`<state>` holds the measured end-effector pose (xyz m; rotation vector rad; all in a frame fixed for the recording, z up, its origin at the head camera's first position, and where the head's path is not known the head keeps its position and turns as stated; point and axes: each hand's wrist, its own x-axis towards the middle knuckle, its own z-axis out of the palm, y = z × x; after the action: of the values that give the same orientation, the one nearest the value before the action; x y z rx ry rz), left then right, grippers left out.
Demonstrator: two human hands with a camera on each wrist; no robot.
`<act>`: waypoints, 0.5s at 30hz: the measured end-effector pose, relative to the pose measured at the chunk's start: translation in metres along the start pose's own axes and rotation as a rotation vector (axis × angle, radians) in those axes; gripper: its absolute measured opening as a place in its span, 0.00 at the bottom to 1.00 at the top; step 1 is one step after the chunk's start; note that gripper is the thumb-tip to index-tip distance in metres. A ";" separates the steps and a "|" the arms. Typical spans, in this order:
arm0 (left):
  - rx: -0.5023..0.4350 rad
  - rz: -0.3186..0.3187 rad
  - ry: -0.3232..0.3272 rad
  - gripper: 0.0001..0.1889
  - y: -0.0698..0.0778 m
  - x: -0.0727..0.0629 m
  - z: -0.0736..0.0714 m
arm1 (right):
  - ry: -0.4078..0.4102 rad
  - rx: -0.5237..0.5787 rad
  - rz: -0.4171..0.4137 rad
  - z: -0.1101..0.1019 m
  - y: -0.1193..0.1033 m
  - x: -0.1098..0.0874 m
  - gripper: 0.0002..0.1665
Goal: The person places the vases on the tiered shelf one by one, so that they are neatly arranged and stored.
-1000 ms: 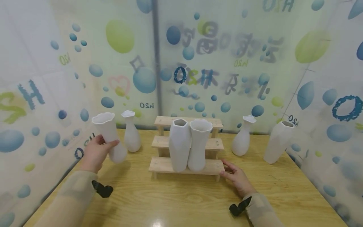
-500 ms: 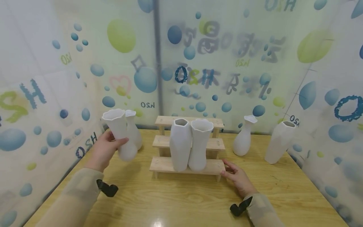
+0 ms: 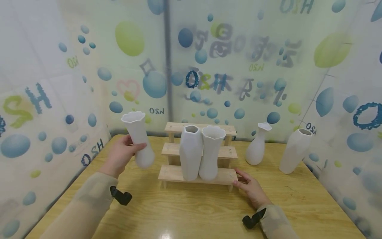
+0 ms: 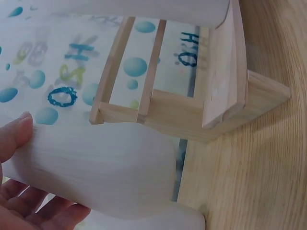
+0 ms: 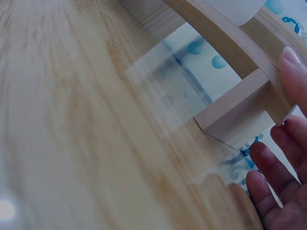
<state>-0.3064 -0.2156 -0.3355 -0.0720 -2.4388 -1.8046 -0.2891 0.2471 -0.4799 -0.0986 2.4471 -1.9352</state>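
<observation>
My left hand (image 3: 120, 156) grips a white vase (image 3: 143, 146) with a wavy rim around its middle. The vase leans to the left, just left of a three-step wooden stand (image 3: 170, 172). In the left wrist view its rounded base (image 4: 144, 172) overlaps the stand's side. Another white surface (image 4: 172, 218) shows partly behind it. On the lowest step stand a faceted vase (image 3: 190, 156) and a wavy-rimmed vase (image 3: 211, 152), side by side. My right hand (image 3: 252, 191) pinches the right end of that step between thumb and fingers; its other fingers (image 5: 268, 167) are spread below.
Right of the stand, a narrow-necked white vase (image 3: 255, 147) and a faceted white vase (image 3: 293, 152) stand on the wooden table (image 3: 185, 212). Printed curtains (image 3: 191, 59) with blue and green spots enclose the table at the back and both sides.
My left hand has carried the wavy-rimmed vase rightward, closer to the stand, now hiding the narrow-necked vase at the left. My right hand stays at the step's end.
</observation>
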 end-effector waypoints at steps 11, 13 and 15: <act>0.024 0.006 -0.027 0.40 0.017 0.000 0.017 | 0.001 0.002 -0.005 0.000 -0.001 -0.001 0.38; 0.017 0.012 -0.039 0.40 0.021 0.000 0.020 | -0.002 0.004 -0.003 0.000 -0.001 -0.001 0.38; 0.012 0.017 -0.051 0.40 0.024 0.000 0.022 | -0.004 0.005 -0.002 -0.001 -0.001 -0.001 0.38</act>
<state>-0.3055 -0.1877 -0.3187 -0.1385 -2.4751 -1.8025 -0.2880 0.2475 -0.4790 -0.1043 2.4402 -1.9404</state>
